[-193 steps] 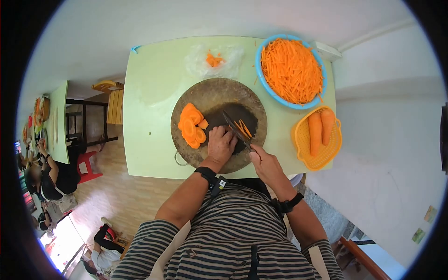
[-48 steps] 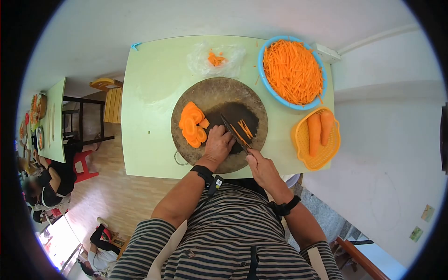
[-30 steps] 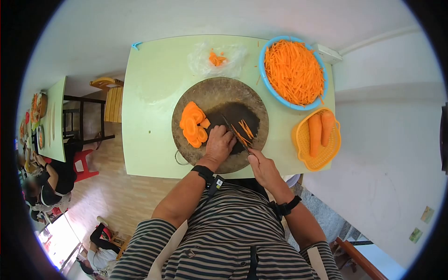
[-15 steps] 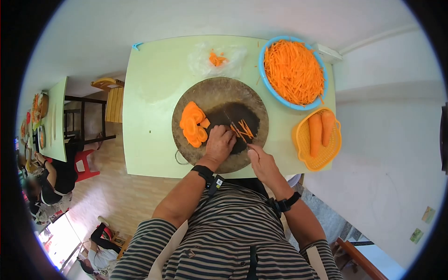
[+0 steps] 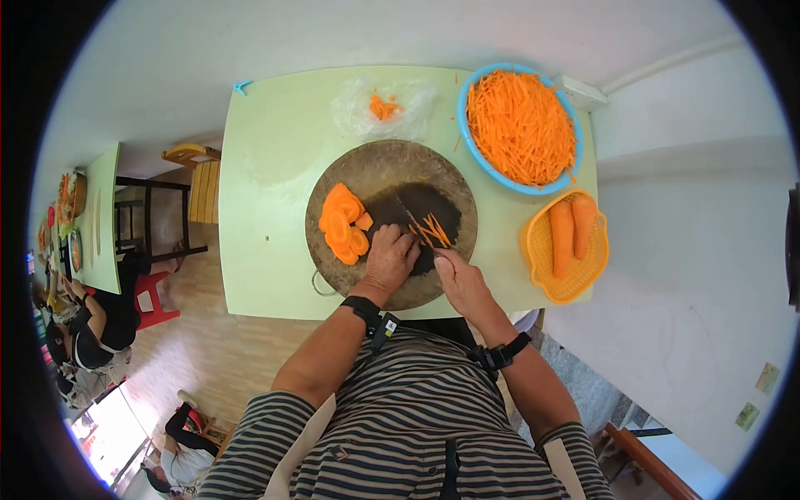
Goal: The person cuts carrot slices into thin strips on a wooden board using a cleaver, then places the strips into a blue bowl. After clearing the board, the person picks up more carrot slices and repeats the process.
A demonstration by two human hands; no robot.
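On a round wooden chopping board [image 5: 350, 167], my left hand [image 5: 390, 258] has its fingers curled and pressed down on carrot slices, mostly hidden beneath them. My right hand [image 5: 461, 282] grips a knife [image 5: 414, 223] by its handle, its thin dark blade lying close beside the left fingertips. Thin carrot strips [image 5: 437, 230] lie just right of the blade. A pile of round carrot slices [image 5: 340, 218] rests on the board's left part, left of my left hand. The board's middle looks dark and wet.
A blue basin [image 5: 468, 148] heaped with shredded carrot [image 5: 521, 125] stands back right. Below it, a yellow basket [image 5: 571, 292] holds two whole carrots [image 5: 562, 237]. Carrot scraps [image 5: 383, 107] lie on a plastic bag [image 5: 354, 117] behind the board. Other people sit far left, near a red stool [image 5: 154, 302].
My right hand and the knife have shifted slightly left, closer to my left hand. My left hand stays in about the same place.
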